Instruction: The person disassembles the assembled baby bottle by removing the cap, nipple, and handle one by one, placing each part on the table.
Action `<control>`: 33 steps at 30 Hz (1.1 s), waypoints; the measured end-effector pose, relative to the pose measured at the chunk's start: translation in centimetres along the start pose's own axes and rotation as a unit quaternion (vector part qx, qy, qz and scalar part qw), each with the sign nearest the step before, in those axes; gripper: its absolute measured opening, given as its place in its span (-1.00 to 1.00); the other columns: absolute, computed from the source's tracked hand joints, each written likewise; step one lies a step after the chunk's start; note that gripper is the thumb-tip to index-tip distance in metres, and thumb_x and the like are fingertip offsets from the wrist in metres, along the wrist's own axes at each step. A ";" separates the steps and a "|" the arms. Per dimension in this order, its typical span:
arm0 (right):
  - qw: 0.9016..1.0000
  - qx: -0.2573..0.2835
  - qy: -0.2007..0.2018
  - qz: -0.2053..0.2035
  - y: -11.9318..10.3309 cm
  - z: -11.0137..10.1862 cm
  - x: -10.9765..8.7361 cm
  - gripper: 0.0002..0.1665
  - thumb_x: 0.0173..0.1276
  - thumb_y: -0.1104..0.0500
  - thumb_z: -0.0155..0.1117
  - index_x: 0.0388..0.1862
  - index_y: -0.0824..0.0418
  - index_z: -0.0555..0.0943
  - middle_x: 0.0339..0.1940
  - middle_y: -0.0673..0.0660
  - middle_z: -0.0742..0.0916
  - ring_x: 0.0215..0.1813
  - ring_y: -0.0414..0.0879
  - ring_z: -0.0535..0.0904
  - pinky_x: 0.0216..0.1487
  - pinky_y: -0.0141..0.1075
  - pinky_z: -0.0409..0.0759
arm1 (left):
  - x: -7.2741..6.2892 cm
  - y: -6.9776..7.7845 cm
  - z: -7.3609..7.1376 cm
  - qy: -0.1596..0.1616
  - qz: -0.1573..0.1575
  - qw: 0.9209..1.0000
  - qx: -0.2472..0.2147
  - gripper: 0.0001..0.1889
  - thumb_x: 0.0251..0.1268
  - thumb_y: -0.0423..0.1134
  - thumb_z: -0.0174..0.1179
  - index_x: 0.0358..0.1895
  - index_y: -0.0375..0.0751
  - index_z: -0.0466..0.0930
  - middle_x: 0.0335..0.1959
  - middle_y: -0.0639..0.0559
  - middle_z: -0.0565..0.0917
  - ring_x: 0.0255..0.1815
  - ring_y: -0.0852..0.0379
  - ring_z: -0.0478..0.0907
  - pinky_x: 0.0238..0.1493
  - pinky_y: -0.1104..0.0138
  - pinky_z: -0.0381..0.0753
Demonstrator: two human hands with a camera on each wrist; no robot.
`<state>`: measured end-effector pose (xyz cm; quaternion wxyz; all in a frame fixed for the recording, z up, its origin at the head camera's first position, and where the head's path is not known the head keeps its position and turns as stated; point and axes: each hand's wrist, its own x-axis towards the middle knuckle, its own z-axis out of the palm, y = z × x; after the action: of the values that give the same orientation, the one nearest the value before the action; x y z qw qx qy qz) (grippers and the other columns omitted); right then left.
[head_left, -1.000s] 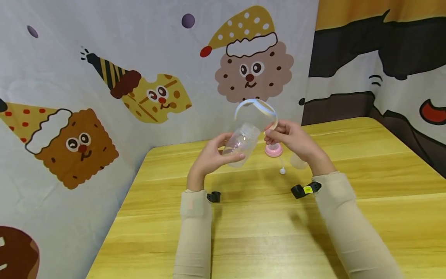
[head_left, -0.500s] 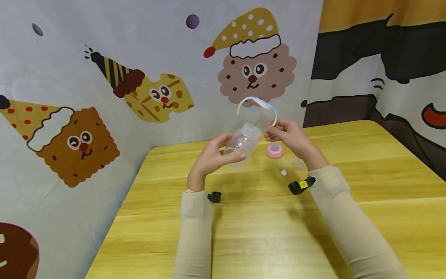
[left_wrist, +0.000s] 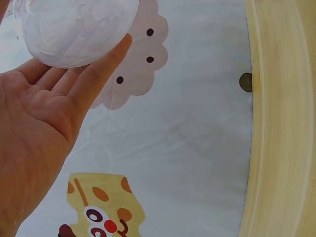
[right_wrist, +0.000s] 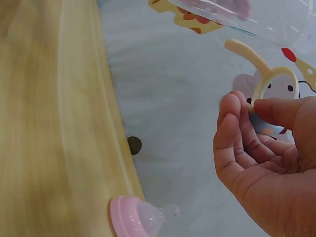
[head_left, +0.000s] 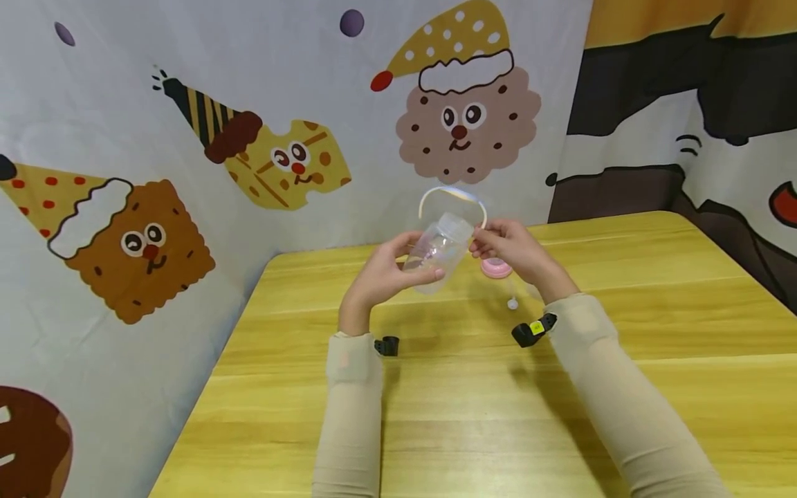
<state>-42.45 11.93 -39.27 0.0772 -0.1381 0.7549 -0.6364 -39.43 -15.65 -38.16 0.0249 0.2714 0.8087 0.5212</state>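
My left hand (head_left: 387, 273) grips a clear baby bottle (head_left: 437, 250) round its body, tilted with its open neck up and to the right. In the left wrist view the bottle's round base (left_wrist: 79, 34) rests along the fingers. My right hand (head_left: 519, 254) pinches a cream-and-blue bottle handle (head_left: 459, 192) between thumb and fingers, close to the bottle neck. The handle's ring and one curved arm (right_wrist: 247, 53) show in the right wrist view; the fingers hide part of it. Below the right hand stands a pink collar (head_left: 496, 270) with a clear teat (right_wrist: 170, 211).
A white straw weight (head_left: 512, 303) on a thin tube lies on the wooden table (head_left: 448, 401), near the pink collar. A translucent cap (head_left: 533, 292) is mostly hidden behind the right wrist. A printed cloth (head_left: 367, 138) hangs along the table's far edge.
The right hand has moved slightly left and the handle has come lower, nearer the bottle neck, turning a little on the way. The left hand still holds the bottle at nearly the same tilt.
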 end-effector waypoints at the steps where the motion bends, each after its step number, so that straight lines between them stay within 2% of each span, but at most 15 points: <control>1: 1.000 -0.001 -0.003 0.003 0.2 0.1 0.1 -0.59 0.74 0.15 0.04 0.17 0.55 0.48 -0.21 0.06 0.72 -0.17 -0.20 0.68 -0.04 -0.40 0.70 | 0.0 -0.1 0.0 0.000 -0.001 1.000 0.001 -0.30 0.24 -0.07 0.56 0.43 -0.08 0.52 0.23 0.02 0.66 0.21 0.02 0.63 0.08 0.09 0.74; 9: 0.999 -0.014 -0.021 0.036 1.3 0.8 0.6 -0.60 0.77 0.13 -0.01 0.12 0.51 0.51 -0.20 0.12 0.70 -0.20 -0.19 0.65 -0.13 -0.45 0.68 | 0.2 -0.1 -0.3 0.000 -0.010 1.000 0.001 -0.24 0.24 -0.06 0.55 0.48 -0.10 0.47 0.27 0.00 0.64 0.23 0.02 0.63 0.08 0.10 0.74; 14: 0.997 -0.006 -0.035 0.069 2.4 1.1 0.8 -0.59 0.77 0.09 -0.02 0.12 0.47 0.51 -0.23 0.06 0.70 -0.24 -0.22 0.62 -0.18 -0.50 0.65 | 0.1 -0.2 -0.5 -0.004 -0.010 1.000 -0.009 -0.23 0.24 -0.06 0.55 0.49 -0.09 0.46 0.30 0.01 0.62 0.26 0.05 0.61 0.08 0.10 0.74; 19: 0.995 -0.017 -0.048 0.080 3.2 1.5 0.9 -0.54 0.77 0.11 -0.02 0.22 0.54 0.49 -0.24 0.08 0.70 -0.22 -0.20 0.61 -0.13 -0.44 0.65 | 0.1 -0.3 -0.6 -0.005 -0.010 1.000 -0.021 -0.27 0.25 -0.06 0.54 0.47 -0.07 0.48 0.29 0.04 0.63 0.26 0.05 0.60 0.09 0.10 0.74; 25: 0.990 -0.049 -0.083 0.100 3.8 1.5 0.7 -0.48 0.78 0.18 -0.11 0.38 0.63 0.39 -0.17 0.17 0.71 -0.15 -0.11 0.65 0.03 -0.29 0.71 | 0.3 -0.3 -0.6 -0.007 -0.007 1.000 -0.022 -0.26 0.25 -0.06 0.54 0.47 -0.08 0.48 0.25 0.04 0.65 0.23 0.02 0.62 0.09 0.11 0.74; 33: 0.988 -0.045 -0.098 0.106 4.7 1.8 0.7 -0.59 0.75 0.25 -0.08 0.19 0.65 0.45 -0.30 0.12 0.72 -0.28 -0.19 0.65 -0.13 -0.35 0.73 | 0.3 -0.4 -0.5 -0.008 -0.010 1.000 -0.025 -0.27 0.24 -0.05 0.54 0.46 -0.09 0.48 0.25 0.04 0.65 0.25 0.01 0.62 0.09 0.10 0.74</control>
<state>-43.16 10.75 -44.20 0.2117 -0.1228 0.7821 -0.5731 -40.01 -16.04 -38.19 0.0430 0.2668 0.7981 0.5386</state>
